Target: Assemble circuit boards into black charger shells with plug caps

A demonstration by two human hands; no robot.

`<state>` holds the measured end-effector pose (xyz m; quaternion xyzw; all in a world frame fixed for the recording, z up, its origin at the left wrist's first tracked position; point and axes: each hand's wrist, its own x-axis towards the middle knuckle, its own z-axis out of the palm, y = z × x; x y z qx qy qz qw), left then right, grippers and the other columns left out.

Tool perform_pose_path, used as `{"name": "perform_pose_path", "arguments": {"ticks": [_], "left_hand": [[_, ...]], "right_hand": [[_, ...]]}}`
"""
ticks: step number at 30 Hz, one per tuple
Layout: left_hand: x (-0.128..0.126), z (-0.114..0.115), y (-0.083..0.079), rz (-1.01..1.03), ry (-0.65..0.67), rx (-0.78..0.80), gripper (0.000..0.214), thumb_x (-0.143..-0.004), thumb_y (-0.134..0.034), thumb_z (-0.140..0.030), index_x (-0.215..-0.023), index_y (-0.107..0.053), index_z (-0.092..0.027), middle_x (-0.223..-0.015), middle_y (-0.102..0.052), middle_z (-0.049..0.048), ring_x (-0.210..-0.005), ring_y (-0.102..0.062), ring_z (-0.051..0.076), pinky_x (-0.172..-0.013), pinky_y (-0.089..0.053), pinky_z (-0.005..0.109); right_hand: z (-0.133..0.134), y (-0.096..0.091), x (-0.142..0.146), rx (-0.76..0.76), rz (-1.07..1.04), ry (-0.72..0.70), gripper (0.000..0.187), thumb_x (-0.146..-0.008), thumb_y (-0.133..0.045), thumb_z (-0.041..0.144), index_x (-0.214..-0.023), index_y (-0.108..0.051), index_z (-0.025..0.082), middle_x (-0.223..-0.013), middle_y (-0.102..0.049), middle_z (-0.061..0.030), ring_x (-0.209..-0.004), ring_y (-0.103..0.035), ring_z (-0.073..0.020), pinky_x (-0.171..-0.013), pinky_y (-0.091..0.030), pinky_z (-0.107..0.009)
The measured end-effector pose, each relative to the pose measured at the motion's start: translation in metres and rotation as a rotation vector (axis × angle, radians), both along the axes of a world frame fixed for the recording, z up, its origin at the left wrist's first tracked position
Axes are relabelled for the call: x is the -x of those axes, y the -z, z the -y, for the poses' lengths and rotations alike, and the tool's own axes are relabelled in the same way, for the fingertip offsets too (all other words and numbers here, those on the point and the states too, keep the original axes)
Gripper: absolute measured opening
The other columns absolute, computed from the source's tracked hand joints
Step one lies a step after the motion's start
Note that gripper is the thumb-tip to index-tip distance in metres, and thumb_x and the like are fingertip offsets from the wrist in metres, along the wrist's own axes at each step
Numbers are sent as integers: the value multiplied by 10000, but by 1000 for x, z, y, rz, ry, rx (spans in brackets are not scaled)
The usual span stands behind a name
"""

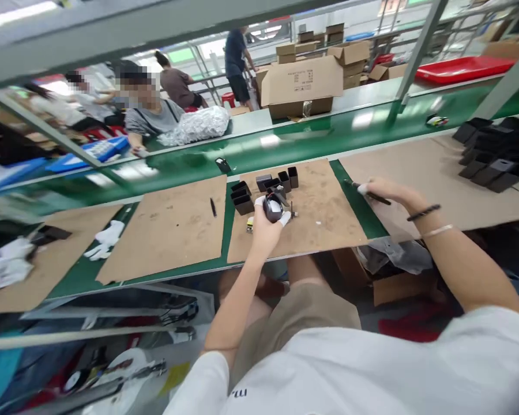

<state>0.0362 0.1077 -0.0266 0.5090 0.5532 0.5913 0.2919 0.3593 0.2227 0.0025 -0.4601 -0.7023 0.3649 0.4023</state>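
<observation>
My left hand (266, 230), with white covers on some fingertips, is closed around a small black housing (273, 208) with a pale, shiny inside. It is held over a brown cardboard sheet (333, 216). Several black box-like cases (243, 202) stand just beyond it, and a small part with yellow on it (249, 225) lies to its left. Off to the right, my right hand (383, 189) grips a slim dark hand tool (379, 199) whose tip points left; blur hides its exact kind. A small dark cross-shaped piece (293, 213) is beside my left fingertips.
A green conveyor belt (285, 138) runs behind the bench, carrying a black part (222, 165). Black cases (497, 153) are piled at the right. White gloves (106, 239) and a black pen-like object (213, 207) lie leftward. A co-worker (149, 112) sits across the belt. A metal beam crosses overhead.
</observation>
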Motion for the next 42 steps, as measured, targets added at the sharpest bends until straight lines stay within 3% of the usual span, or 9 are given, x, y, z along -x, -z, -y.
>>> {"name": "perform_pose_path", "arguments": {"ticks": [3, 5, 8, 10, 14, 26, 34, 38, 42], "left_hand": [[-27, -13, -13, -146, -113, -36, 578, -715, -815, -201, -1221, -534, -211, -1067, -645, 37, -1002, -653, 216, -1001, -532, 414], [-42, -17, -19, -268, -176, -105, 581, -741, -798, -201, -1256, -530, -215, -1125, -633, 56, -1048, -645, 227, -1015, -522, 409], [-59, -19, -25, -410, -230, -243, 566, -776, -780, -201, -1277, -519, -222, -1209, -608, 86, -1160, -616, 255, -1078, -488, 421], [-66, -19, -28, -469, -242, -314, 530, -810, -751, -194, -1280, -510, -229, -1212, -602, 90, -1192, -603, 261, -1109, -470, 434], [-68, -14, -32, -593, -273, -387, 541, -795, -705, -125, -1283, -500, -232, -1201, -595, 94, -1158, -608, 265, -1085, -484, 450], [-57, -7, -38, -819, -264, -487, 527, -774, -661, -78, -1260, -528, -232, -1198, -598, 98, -1117, -593, 265, -1015, -509, 436], [-29, -2, -53, -1223, -48, -595, 567, -678, -629, -105, -1236, -582, -191, -1108, -690, 122, -1016, -655, 300, -994, -525, 504], [-6, 26, -72, -1469, 165, -696, 452, -766, -629, -184, -1218, -617, -186, -1036, -741, 137, -895, -707, 286, -883, -573, 472], [23, 105, -70, -1570, 216, -815, 300, -844, -611, -199, -1138, -660, -231, -971, -786, 107, -846, -747, 236, -738, -587, 353]], "right_hand": [[38, 9, -9, 149, -130, -203, 111, -848, -602, 297, -900, -635, 204, -690, -678, -54, -597, -651, -203, -556, -541, -341], [78, 18, -2, 170, -231, -302, 330, -796, -555, 260, -1119, -609, 231, -870, -721, -52, -704, -695, -217, -620, -578, -356], [134, 24, 26, 30, -213, -310, 538, -766, -562, 181, -1299, -561, 258, -1150, -723, -75, -1029, -715, -267, -902, -602, -437], [152, 25, 46, -50, -147, -267, 606, -763, -547, 139, -1357, -520, 257, -1251, -706, -103, -1124, -698, -292, -968, -585, -469], [146, 24, 66, -147, -64, -183, 651, -781, -518, 125, -1422, -458, 217, -1316, -678, -154, -1178, -678, -330, -990, -579, -514], [132, 9, 63, -213, 177, -216, 639, -839, -500, 174, -1475, -444, 152, -1248, -692, -179, -1134, -685, -373, -921, -597, -532], [148, -11, 54, -118, 317, -231, 445, -866, -526, 128, -1301, -597, 196, -1045, -766, -130, -890, -742, -321, -717, -539, -374], [177, -5, 64, -9, 257, -284, 403, -763, -543, 51, -1114, -619, 234, -885, -767, -68, -756, -730, -276, -618, -473, -304], [243, 16, 78, 8, 198, -385, 451, -618, -538, 17, -968, -646, 280, -835, -774, -27, -698, -717, -247, -576, -462, -285]]}}
